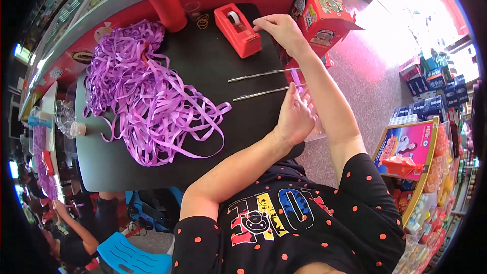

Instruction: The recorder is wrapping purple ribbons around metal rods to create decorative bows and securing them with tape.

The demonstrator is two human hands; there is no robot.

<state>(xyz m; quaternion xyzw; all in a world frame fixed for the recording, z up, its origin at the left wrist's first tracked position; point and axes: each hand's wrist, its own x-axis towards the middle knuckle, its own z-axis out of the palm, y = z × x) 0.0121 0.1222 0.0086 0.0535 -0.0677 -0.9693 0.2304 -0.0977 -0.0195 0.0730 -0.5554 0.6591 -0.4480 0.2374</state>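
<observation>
My left hand (pixel 296 117) is closed at the table's right edge, its thumb and fingers on a short piece of purple ribbon (pixel 296 77) at two thin twisted metal rods (pixel 261 92). The rods jut leftward over the table, side by side and apart. Farther off, my right hand (pixel 282 31) reaches to the front end of a red tape dispenser (pixel 237 29) with a roll of tape in it. Its thumb and forefinger are pinched together there; whatever lies between them is too small to make out. A big tangled heap of purple ribbon (pixel 147 96) covers the table's left part.
On the black table (pixel 203 56) stand a red tumbler (pixel 166 5) with a black lid and some rubber bands (pixel 203 21). A clear plastic bottle (pixel 68 119) is at the left edge. Beyond the right side is a red carton (pixel 324 15); a blue stool (pixel 134 256) stands lower left.
</observation>
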